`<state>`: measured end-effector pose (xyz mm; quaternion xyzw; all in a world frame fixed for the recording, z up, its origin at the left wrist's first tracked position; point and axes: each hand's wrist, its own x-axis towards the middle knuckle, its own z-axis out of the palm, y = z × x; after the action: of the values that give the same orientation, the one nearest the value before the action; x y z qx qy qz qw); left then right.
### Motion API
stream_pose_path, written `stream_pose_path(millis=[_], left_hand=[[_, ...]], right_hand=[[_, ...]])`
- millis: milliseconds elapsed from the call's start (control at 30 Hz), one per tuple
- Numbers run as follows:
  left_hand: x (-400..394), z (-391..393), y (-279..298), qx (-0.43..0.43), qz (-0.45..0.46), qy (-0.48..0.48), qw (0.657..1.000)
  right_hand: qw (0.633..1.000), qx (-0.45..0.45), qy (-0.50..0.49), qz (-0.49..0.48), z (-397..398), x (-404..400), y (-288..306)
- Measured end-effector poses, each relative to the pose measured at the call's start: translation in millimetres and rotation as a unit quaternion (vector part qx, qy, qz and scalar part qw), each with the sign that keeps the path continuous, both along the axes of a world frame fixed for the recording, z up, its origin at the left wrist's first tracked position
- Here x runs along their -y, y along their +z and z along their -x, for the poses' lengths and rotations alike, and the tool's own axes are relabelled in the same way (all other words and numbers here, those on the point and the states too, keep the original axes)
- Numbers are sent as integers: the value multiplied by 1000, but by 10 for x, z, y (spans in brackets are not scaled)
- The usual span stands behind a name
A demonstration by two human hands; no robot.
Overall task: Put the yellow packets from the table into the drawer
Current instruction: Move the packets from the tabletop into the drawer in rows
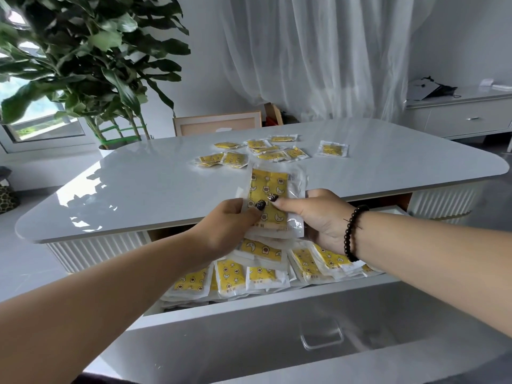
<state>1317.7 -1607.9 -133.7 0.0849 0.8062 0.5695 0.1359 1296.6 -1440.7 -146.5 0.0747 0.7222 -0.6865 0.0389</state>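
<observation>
A stack of yellow packets [270,189] in clear wrappers stands upright above the open drawer [277,297]. My left hand [221,228] grips its left edge and my right hand [321,217], with a black bead bracelet on the wrist, grips its right edge. Both thumbs press on the front packet. The drawer below holds many more yellow packets [263,267], piled in rows. Several loose yellow packets [266,153] lie scattered on the far middle of the white table [138,195], and one packet [332,148] lies apart to their right.
The drawer's white front with a clear handle [321,338] juts toward me. A large potted plant [91,65] stands at the far left, a wooden frame [217,123] behind the table, sheer curtains [318,51] beyond, and a white sideboard [460,115] at the right.
</observation>
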Motion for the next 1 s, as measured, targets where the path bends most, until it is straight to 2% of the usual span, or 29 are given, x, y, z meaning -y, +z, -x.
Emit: stream_pose_path(millis=[233,333,467,633,733,867,1000], left_hand=[[-32,136,-71,-58,124,34,990],[13,185,-123,-40,166,41,984],[74,242,-143,-45,202,38,978],[134,288,-159,-47,208,46,976],[132,332,-176,-44,212,48,975],[136,392,-236,-31,221,51,974],[194,448,-293,-20,218,64,974]], right_hand=[[993,-56,-34,-102,235,-233,-1],[980,-9,11,-200,296,-443,-72],[939,69,77,-327,383,-640,-451],[873,151,58,-461,561,-621,-791],[855,166,78,-485,691,-498,-858],[879,168,101,-435,825,-374,-1054],[882,147,122,-431,920,-305,-1228]])
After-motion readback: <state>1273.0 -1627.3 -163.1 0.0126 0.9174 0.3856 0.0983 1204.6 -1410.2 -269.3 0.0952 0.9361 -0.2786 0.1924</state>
